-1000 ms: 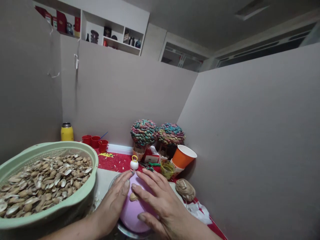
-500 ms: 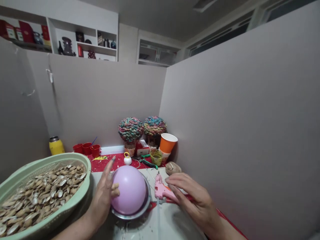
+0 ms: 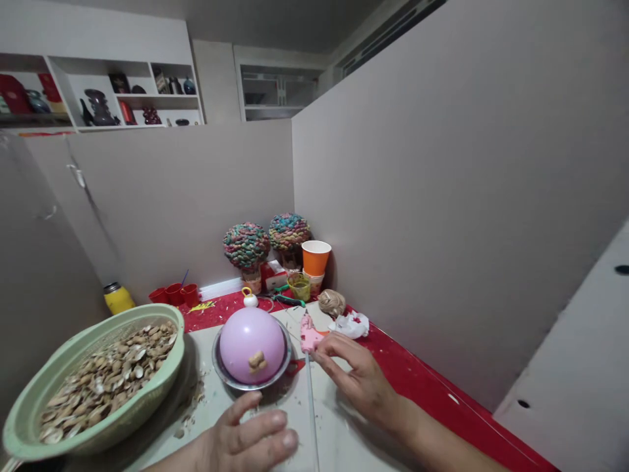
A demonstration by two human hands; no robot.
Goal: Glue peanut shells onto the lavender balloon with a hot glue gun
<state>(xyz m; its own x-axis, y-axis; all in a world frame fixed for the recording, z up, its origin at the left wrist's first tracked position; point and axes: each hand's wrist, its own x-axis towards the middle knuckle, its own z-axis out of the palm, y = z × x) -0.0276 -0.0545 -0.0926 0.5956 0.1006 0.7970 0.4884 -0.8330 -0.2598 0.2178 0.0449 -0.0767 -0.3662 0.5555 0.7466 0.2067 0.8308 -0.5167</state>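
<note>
A lilac balloon (image 3: 243,341) rests in a round metal bowl (image 3: 219,367), with a small cluster of nut shells (image 3: 257,362) on its near side. Below the bowl, my left hand (image 3: 246,436) is open and empty, its fingers apart and not touching the balloon. To the right, my right hand (image 3: 361,377) is closed around the back of a pink hot glue gun (image 3: 308,333), covering its handle. The gun's nozzle points away from me, and a long clear glue stick (image 3: 311,410) trails from it toward the near edge.
At left stands a green basket (image 3: 171,373) of nut shells. Behind are a yellow bottle (image 3: 118,300), red cups (image 3: 174,294), two colourful ball-topped trees (image 3: 246,246), an orange paper cup (image 3: 316,261), pliers (image 3: 289,300), twine (image 3: 331,303) and crumpled tissue (image 3: 351,324). Grey partitions enclose the table.
My left hand has left the balloon's side and come toward me; the shell cluster now faces me. My right hand has closed onto the glue gun. The view has turned right.
</note>
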